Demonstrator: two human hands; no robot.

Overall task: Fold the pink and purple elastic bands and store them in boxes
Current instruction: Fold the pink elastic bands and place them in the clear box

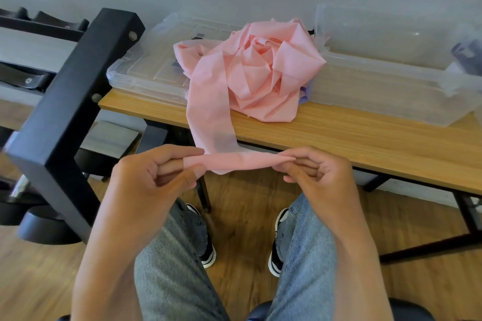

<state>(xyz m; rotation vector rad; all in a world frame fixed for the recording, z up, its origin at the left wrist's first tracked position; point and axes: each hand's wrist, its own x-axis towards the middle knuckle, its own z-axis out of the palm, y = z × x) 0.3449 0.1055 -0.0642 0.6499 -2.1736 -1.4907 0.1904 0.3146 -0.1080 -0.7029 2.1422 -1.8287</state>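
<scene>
From the head camera I see both forearms raised over my knees, in front of the table edge (339, 135). My left hand (154, 172) and right hand (315, 172) each pinch one end of the pink band (240, 161), held level between them. Its free length runs up to the pink heap (260, 68) lying between the lidded box (151, 65) and the open box (386, 86).
</scene>
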